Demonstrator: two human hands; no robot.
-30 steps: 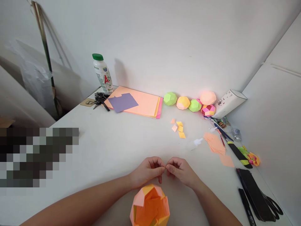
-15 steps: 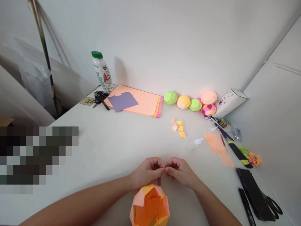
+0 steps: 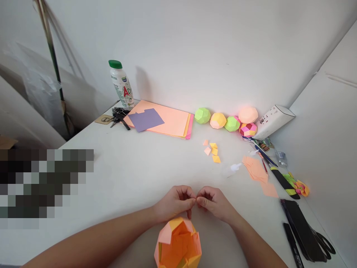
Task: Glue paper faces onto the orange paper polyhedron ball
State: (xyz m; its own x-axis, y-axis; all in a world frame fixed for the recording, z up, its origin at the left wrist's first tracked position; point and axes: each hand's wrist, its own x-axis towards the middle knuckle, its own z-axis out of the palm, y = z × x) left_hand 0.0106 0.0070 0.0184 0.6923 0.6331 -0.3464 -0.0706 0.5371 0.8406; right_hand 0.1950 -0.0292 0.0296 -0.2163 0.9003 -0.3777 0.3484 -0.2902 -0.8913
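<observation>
White walls are surrounding a pale surface (image 3: 125,167) in the head view. Above it, the left hand (image 3: 177,201) and right hand (image 3: 213,203) are meeting at the fingertips, each pinching thumb against fingers; whether anything small is sitting between them cannot be told. Just nearer the wearer than the hands, between the forearms, an open paper ball (image 3: 178,243) is showing peach, yellow and orange. Beyond the hands and slightly right, small paper pieces (image 3: 214,152) are lying loose; farther beyond, closed paper balls (image 3: 218,121) are sitting near the wall. Beyond the hands to the left, a purple sheet (image 3: 146,120) is lying on stacked coloured sheets (image 3: 173,123). To the hands' right, peach paper cuttings (image 3: 254,169) are resting, overlapping.
</observation>
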